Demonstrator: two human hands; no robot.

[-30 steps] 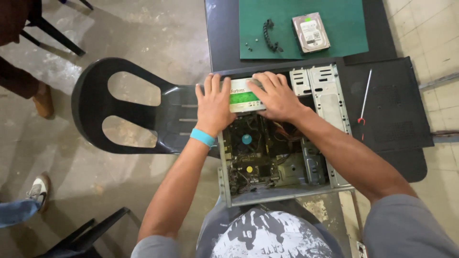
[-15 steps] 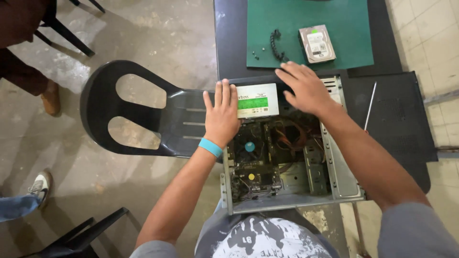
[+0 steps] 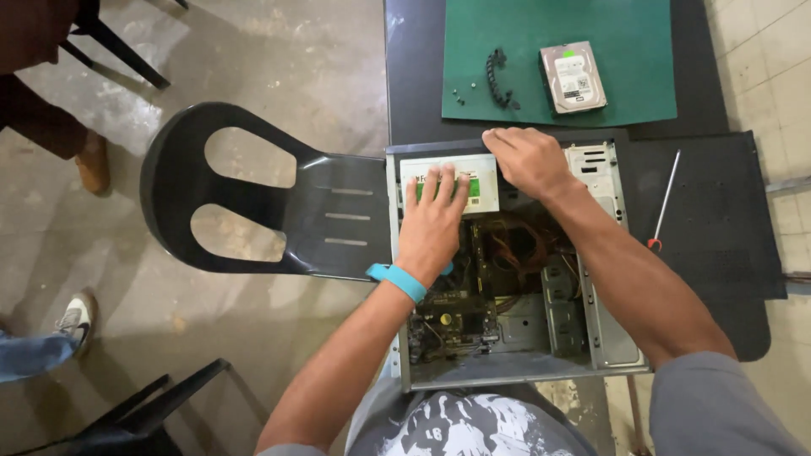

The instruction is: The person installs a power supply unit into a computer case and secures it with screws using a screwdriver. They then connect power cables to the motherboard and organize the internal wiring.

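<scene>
An open desktop computer case (image 3: 610, 338) lies on its side on a black table, its motherboard (image 3: 452, 317) and cables exposed. At the case's far end sits a white power supply with a green label (image 3: 486, 181). My left hand (image 3: 432, 221), with a blue wristband, lies flat on the power supply's near left part, fingers spread. My right hand (image 3: 525, 159) rests on the far rim of the case, just right of the power supply, fingers curled over the edge. Neither hand holds a loose item.
A green mat (image 3: 625, 59) beyond the case carries a hard drive (image 3: 573, 78), a short black cable (image 3: 498, 80) and small screws (image 3: 457, 95). A red-handled screwdriver (image 3: 661, 207) lies right of the case. A black plastic chair (image 3: 236, 198) lies at left. Other people's feet (image 3: 72, 323) are at far left.
My left hand has moved right, from the case's left edge onto the power supply. My right hand has shifted to the far rim. The camera view has moved too.
</scene>
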